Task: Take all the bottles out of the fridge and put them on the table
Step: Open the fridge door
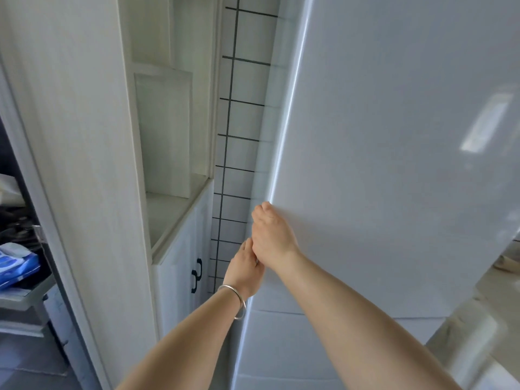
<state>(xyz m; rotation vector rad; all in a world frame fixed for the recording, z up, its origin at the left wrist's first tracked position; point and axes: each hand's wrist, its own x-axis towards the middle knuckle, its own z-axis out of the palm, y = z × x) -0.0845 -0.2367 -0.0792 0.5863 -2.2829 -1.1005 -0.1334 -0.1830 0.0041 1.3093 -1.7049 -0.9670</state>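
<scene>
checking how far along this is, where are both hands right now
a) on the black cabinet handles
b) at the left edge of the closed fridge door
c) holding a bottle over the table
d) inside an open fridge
b: the right hand and the left hand both curl round the left edge of the white fridge door, which looks closed, with no bottle in view.

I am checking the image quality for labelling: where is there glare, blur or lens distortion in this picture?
Head view: a bright window reflection glares on the fridge door; wide-angle lens bends the cabinet edges; the blue packet at left is soft; both hands at the door edge are fairly sharp.
</scene>
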